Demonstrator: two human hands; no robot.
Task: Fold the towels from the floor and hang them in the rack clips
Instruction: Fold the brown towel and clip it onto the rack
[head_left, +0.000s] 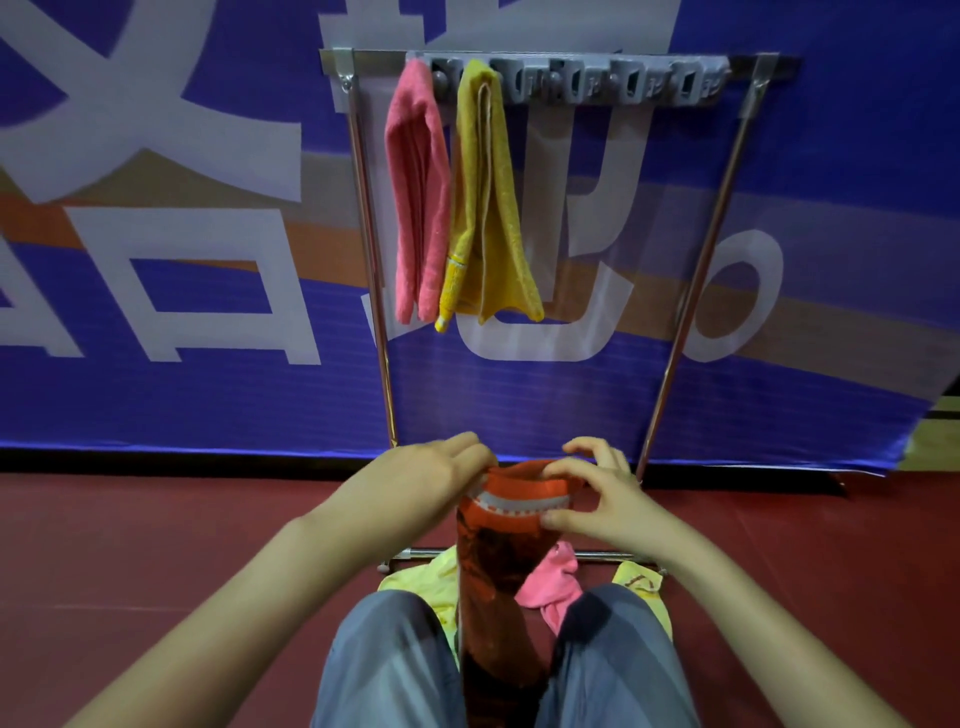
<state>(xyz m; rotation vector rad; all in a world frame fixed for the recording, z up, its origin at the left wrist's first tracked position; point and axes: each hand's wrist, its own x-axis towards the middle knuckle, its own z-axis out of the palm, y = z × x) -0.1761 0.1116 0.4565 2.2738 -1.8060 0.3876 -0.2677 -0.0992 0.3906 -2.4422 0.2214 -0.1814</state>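
Left hand and right hand pinch the orange towel. Pink towel, yellow towel hang clipped; at least 2 remain on the floor.

The orange towel is cut off by the bottom edge.

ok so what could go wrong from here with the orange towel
1. The left hand and right hand hold the orange towel only by its top edge, so the fold may slip open on the lift.
2. Its lower end runs down between the knees and could snag there.
3. The nearest free clip sits right beside the hung yellow towel, which might get knocked loose.
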